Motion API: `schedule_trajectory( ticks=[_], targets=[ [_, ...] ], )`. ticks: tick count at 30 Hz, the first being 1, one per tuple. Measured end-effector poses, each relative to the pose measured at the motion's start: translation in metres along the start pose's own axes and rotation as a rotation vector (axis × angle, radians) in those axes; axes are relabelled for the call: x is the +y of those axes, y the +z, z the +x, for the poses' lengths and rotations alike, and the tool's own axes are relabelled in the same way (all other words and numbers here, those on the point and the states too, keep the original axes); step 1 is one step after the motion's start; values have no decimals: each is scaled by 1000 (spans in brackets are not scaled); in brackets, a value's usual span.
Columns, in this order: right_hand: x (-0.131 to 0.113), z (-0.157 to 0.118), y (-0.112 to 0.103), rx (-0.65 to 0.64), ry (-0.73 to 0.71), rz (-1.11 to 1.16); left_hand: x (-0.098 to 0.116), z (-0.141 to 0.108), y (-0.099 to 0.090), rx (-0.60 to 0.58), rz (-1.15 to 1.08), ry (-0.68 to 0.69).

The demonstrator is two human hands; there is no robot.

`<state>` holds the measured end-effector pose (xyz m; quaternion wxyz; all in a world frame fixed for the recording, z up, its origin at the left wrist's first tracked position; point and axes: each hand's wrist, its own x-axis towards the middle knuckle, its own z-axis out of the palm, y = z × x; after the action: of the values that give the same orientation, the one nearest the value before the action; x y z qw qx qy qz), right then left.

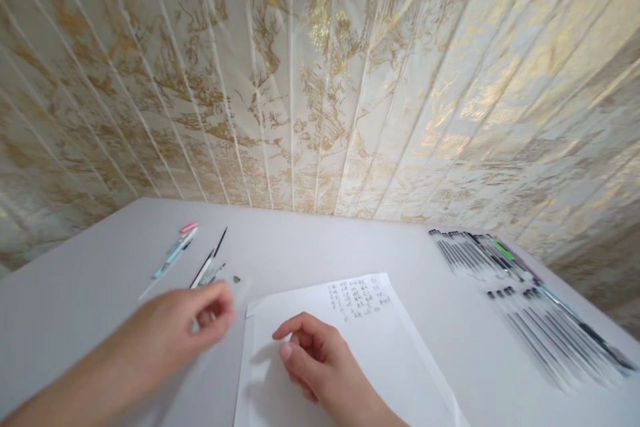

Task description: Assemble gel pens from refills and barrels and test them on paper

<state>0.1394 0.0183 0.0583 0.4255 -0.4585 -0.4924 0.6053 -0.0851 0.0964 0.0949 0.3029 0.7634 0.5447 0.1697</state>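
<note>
My left hand (200, 320) is over the table's left part, blurred by motion, its fingers curled round; whether anything is between them is too blurred to tell. Just beyond it lie slim dark and white pens (204, 267) and a small dark piece (237, 279). My right hand (317, 360) hovers over the lower left of a white sheet of paper (400, 360), thumb and forefinger apart, holding nothing. Rows of dark handwriting (356, 297) mark the sheet's upper right.
At the right lie two rows of pens, the far row (465, 253) and the near row (550, 333), with a green item (503, 249). A pink item (189, 227) and a light blue pen (175, 252) lie back left. A gold-patterned curtain (320, 93) hangs behind the table (310, 247).
</note>
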Motion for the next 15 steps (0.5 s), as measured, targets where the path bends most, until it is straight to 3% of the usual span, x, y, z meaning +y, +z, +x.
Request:
schedule_trajectory(
  ticks=[1,3,5,8,12,15],
  targets=[
    [3,1,2,-36,17,133,12,-8,18,-99,31,73],
    [9,3,3,-59,29,282,30,-19,49,-111,66,163],
    [12,5,-1,-12,22,329,35,-21,59,-107,82,226],
    [9,6,-10,97,7,385,17,-3,33,-81,178,189],
    [1,7,-17,189,-2,477,-21,50,-29,120,379,-84],
    [3,8,-17,191,-10,505,-37,89,-51,157,407,-175]
  ],
)
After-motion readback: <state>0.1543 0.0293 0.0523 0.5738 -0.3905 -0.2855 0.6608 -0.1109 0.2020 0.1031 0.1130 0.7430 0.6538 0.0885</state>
